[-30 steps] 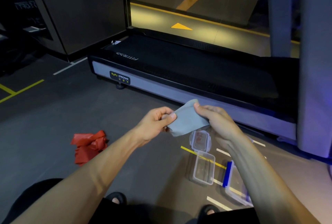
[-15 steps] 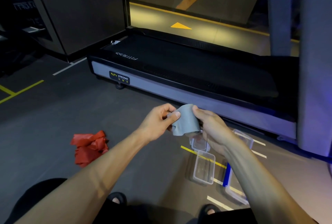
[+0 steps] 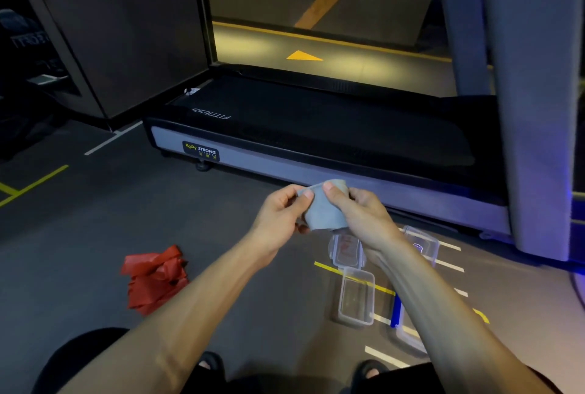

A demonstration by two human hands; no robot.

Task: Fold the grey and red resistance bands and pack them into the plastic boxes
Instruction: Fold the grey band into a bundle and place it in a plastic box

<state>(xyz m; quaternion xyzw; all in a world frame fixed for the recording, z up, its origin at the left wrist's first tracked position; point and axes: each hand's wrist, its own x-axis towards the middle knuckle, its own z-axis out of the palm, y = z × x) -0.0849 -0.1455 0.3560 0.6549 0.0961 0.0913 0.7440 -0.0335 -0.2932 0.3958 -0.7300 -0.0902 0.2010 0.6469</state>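
Observation:
The grey band (image 3: 326,208) is folded into a small thick packet, held in the air between my hands. My left hand (image 3: 281,216) pinches its left edge and my right hand (image 3: 361,215) grips its right side with the thumb on top. Below my hands an open clear plastic box (image 3: 356,295) lies on the floor with its lid (image 3: 346,249) folded back. A second clear box (image 3: 422,243) shows past my right wrist. The red band (image 3: 153,278) lies crumpled on the floor to the left.
A treadmill (image 3: 316,140) runs across the floor just beyond my hands, with a grey post (image 3: 535,109) at its right. Another container with a blue edge (image 3: 395,311) sits partly under my right forearm. My sandalled feet (image 3: 209,365) are at the bottom.
The grey band has been folded smaller, from a wide flap into a compact packet. Both hands have drawn closer together around it.

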